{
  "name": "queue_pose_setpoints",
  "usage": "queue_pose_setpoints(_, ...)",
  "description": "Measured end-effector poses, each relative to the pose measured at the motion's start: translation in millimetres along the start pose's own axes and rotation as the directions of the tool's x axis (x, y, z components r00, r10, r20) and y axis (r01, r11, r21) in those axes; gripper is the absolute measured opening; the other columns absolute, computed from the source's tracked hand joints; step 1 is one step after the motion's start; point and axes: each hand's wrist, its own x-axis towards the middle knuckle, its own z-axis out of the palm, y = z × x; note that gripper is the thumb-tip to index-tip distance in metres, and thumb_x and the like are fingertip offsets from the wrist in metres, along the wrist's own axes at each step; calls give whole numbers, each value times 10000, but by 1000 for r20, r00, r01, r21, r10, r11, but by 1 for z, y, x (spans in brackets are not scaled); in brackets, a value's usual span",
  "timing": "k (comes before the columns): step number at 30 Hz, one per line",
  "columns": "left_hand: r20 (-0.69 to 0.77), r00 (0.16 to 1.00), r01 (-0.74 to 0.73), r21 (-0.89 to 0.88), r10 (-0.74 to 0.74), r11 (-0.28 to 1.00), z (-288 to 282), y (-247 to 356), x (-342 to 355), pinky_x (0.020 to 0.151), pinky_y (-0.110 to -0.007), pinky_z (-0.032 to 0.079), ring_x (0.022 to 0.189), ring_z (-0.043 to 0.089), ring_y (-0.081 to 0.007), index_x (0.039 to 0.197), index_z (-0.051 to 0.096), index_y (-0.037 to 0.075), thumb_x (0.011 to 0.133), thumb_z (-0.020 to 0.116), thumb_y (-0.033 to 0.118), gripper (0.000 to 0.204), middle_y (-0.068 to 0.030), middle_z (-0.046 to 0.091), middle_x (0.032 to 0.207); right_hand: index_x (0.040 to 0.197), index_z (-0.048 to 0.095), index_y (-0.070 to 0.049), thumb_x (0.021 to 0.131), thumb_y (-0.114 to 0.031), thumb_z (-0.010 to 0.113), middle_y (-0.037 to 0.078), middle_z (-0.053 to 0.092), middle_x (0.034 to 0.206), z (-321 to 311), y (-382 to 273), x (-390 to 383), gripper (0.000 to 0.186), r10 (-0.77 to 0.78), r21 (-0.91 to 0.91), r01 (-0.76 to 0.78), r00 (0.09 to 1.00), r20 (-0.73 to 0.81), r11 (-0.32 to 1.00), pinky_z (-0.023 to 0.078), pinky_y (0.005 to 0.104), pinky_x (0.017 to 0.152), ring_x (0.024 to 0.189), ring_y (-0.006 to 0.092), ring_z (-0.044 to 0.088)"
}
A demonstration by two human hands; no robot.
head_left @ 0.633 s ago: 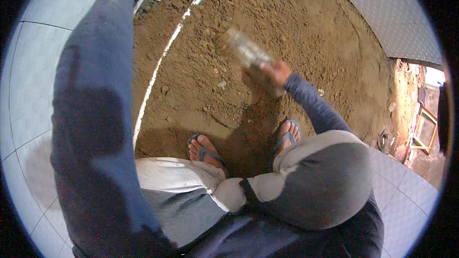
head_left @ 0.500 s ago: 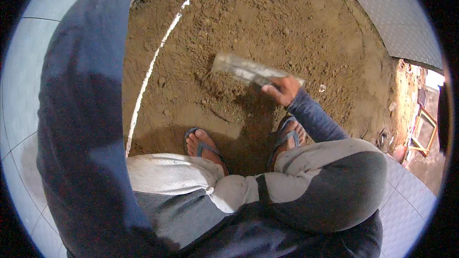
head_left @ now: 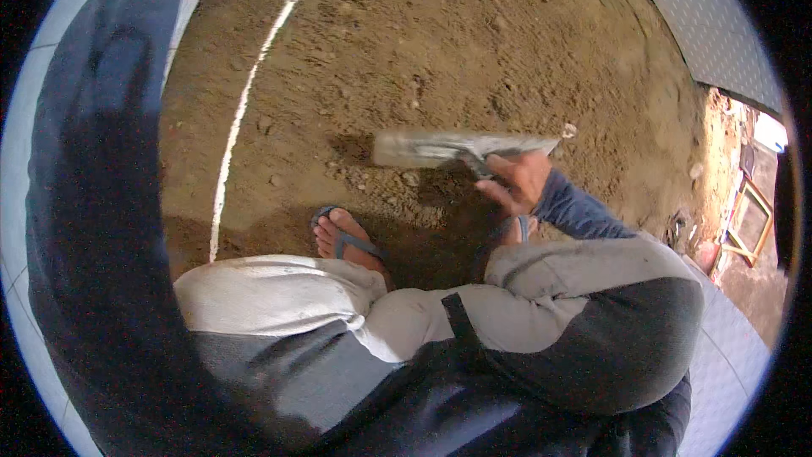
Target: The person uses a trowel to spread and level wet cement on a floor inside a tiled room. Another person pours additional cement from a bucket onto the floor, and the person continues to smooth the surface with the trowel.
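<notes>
My right hand is closed around the handle of a plastering trowel. Its long, flat metal blade points left, low over loose brown soil in front of my feet; motion smears it slightly, and I cannot tell whether it touches the ground. Small lumps of soil lie along its near side. My left arm, in a dark blue sleeve, stretches up the left side to the top edge. The left hand is beyond the picture.
A white line curves across the soil on the left. Grey tiles border the far right, with bluish tiles at the left rim. A wooden frame leans at the right. My sandalled left foot stands close to the worked soil.
The trowel has swung nearer to level and come slightly toward me, along with my right hand. My left arm appears farther left, and the view has shifted a little.
</notes>
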Motion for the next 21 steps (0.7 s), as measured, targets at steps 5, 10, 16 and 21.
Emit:
queue_pose_setpoints(5, 9, 992, -129, 67, 129, 989, -5, -21, -2, 680, -365, 448, 711, 565, -208, 746, 697, 113, 783, 718, 392, 282, -73, 652, 812, 977, 631, -71, 925, -550, 513, 239, 630, 698, 81, -45, 21, 496, 255, 232, -251, 967, 14, 940, 485, 554, 639, 723, 465, 631)
queue_pose_setpoints(10, 25, 992, -123, 105, 121, 987, -1, -39, 19, 669, -365, 447, 699, 560, -206, 743, 688, 114, 782, 717, 390, 280, -69, 640, 801, 924, 667, -52, 906, -538, 536, 263, 646, 755, 48, 15, 10, 505, 703, 375, -598, 644, -301, 708, 497, 547, 700, 772, 461, 640)
queue_pose_setpoints(16, 14, 1000, 7, -2, -7, 1000, 9, -67, 31, 655, -366, 446, 685, 553, -202, 739, 677, 116, 781, 715, 387, 277, -64, 626, 787, 1003, 701, -14, 878, -556, 554, 301, 665, 941, 58, 157, -105, 576, 928, 699, -674, -54, -368, 238, 503, 512, 839, 937, 451, 649)
queue_pose_setpoints(21, 33, 994, 102, -15, -102, 995, 12, -54, 29, 644, -366, 445, 673, 548, -200, 736, 668, 117, 781, 713, 385, 276, -60, 614, 776, 978, 692, 21, 880, -547, 547, 289, 668, 933, 109, 145, -239, 594, 814, 798, -603, -471, -341, -15, 491, 495, 821, 914, 437, 655)
